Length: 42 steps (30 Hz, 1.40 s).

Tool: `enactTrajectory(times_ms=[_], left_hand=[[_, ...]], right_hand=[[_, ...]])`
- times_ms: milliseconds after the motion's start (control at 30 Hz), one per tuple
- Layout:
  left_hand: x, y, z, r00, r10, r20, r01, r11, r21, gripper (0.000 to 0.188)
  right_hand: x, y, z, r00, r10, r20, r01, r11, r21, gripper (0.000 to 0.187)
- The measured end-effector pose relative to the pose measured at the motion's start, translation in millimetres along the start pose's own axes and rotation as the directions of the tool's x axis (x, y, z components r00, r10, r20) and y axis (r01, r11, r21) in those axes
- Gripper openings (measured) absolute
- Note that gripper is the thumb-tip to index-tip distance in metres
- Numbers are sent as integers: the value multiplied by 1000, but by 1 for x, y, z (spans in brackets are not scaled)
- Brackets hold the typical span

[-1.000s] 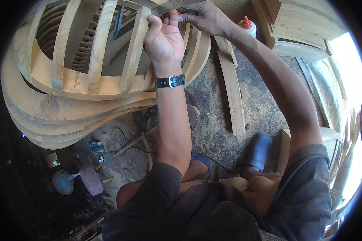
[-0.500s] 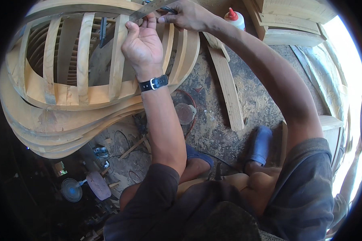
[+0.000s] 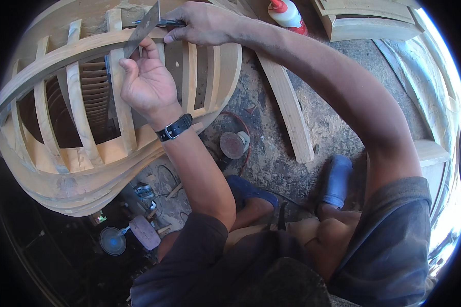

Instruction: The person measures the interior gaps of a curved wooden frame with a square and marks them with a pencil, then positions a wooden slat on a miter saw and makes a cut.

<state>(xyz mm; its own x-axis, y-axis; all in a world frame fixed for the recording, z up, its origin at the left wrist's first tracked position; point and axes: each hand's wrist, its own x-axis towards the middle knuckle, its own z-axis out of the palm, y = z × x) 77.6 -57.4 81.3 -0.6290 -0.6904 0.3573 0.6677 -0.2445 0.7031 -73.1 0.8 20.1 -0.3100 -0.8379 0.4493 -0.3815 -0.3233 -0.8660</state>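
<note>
My left hand [image 3: 151, 84], palm up with a dark strap on its wrist, pinches the lower end of a flat metal ruler [image 3: 144, 29] between thumb and fingers. The ruler slants upward across the curved wooden beam [image 3: 66, 51] of a boat-shaped wooden frame. My right hand [image 3: 205, 23] is closed around a slim dark pen-like marker [image 3: 171, 23], its thin tip reaching left behind the ruler. My right thumb is close to the beam. Just below my left hand's fingers stands a pale upright rib [image 3: 122, 102], one of several joined to the beam.
A white glue bottle with a red cap [image 3: 288, 16] stands at the top right. A wooden plank [image 3: 287, 112] lies on the dusty floor near a round-disc power tool [image 3: 233, 145]. Wooden boxes [image 3: 369, 25] are at the upper right. Tools and cords lie lower left.
The view has shifted, so the frame sits lower and further left. Both hands are further left in the picture, and the ruler is more upright. Each hand keeps its hold.
</note>
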Motion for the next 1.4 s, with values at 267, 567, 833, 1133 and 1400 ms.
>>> enactTrajectory(times_ms=[267, 567, 833, 1133, 1400], left_hand=[[-2, 4, 3, 1000, -18, -3, 17, 999, -35, 55], [-5, 5, 10, 999, -31, -6, 31, 999, -21, 54], [-5, 2, 10, 1000, 7, -18, -7, 1000, -4, 50], [-10, 0, 8, 996, 26, -81, -25, 1000, 20, 49], [-14, -6, -4, 1000, -7, -29, 5, 999, -53, 38]], right_hand=[[-3, 6, 2, 999, -36, -18, 37, 993, 109, 34], [-10, 2, -2, 999, 38, 23, -42, 976, 216, 39], [-21, -15, -43, 992, -95, -89, 120, 931, 344, 38], [-14, -67, -114, 986, -109, -125, 90, 985, -148, 36], [-35, -183, -85, 970, -209, 124, 234, 674, -701, 21]])
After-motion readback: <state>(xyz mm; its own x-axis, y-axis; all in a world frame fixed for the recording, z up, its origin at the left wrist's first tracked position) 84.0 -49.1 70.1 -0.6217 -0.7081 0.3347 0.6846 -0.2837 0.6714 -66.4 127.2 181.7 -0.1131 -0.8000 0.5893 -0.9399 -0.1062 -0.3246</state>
